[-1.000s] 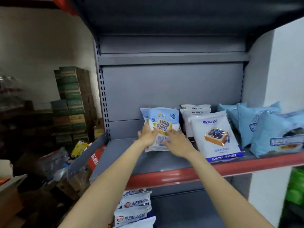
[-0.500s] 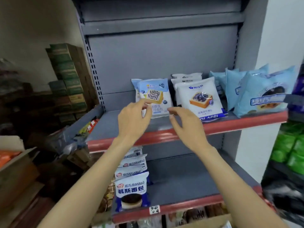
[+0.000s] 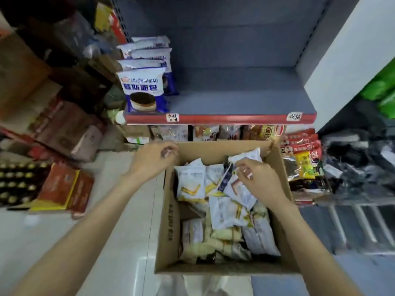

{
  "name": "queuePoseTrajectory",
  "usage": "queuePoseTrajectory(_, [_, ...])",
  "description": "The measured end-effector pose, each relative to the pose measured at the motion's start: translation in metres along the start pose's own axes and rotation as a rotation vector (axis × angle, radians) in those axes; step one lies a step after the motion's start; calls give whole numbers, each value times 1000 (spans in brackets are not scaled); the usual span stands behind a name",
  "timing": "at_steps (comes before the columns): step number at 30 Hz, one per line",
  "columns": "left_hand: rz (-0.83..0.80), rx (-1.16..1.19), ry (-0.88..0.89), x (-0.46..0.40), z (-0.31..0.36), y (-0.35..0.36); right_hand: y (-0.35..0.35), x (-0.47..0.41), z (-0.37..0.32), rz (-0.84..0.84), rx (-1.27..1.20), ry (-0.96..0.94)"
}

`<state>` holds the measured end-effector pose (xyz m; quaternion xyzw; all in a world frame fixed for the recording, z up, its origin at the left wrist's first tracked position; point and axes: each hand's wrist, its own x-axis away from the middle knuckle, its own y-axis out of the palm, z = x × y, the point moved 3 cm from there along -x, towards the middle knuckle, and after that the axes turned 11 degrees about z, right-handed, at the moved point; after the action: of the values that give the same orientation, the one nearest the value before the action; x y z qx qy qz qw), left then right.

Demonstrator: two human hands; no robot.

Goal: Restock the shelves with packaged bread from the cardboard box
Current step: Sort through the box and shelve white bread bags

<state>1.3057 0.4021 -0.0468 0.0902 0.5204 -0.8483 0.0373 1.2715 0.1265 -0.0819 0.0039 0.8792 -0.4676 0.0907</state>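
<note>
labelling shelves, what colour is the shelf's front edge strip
Red, on the shelf's front edge strip; head view shows it best.

I see the open brown cardboard box (image 3: 168, 221) on the floor before the grey metal shelf with a red front edge (image 3: 235, 119). White packaged bread bags (image 3: 226, 212) lie piled inside it. On the shelf's left end stand blue-and-white bread packets (image 3: 143, 90), one behind another. Red cartons (image 3: 64, 189) sit left of the box.

Shop: stocked, price-tagged shelves (image 3: 220, 119)
</note>
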Motion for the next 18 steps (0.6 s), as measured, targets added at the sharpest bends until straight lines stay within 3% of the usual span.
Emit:
queuePoseTrajectory(2, [-124, 21, -99, 23, -7, 38, 24, 22, 31, -142, 32, 52])
queuePoseTrajectory(4, [-142, 99, -229, 43, -10, 72, 46, 39, 60, -229, 58, 122])
queuePoseTrajectory(9, [-215, 174, -443, 76, -21, 168, 99, 61, 123, -280, 135, 257])
queuePoseTrajectory(13, [-344, 141, -510, 80, -32, 244, 133, 58, 159, -212, 194, 317])
queuePoseTrajectory(18, [-487, 126, -373, 65, -33, 319, 159, 17, 199, -55, 251, 258])
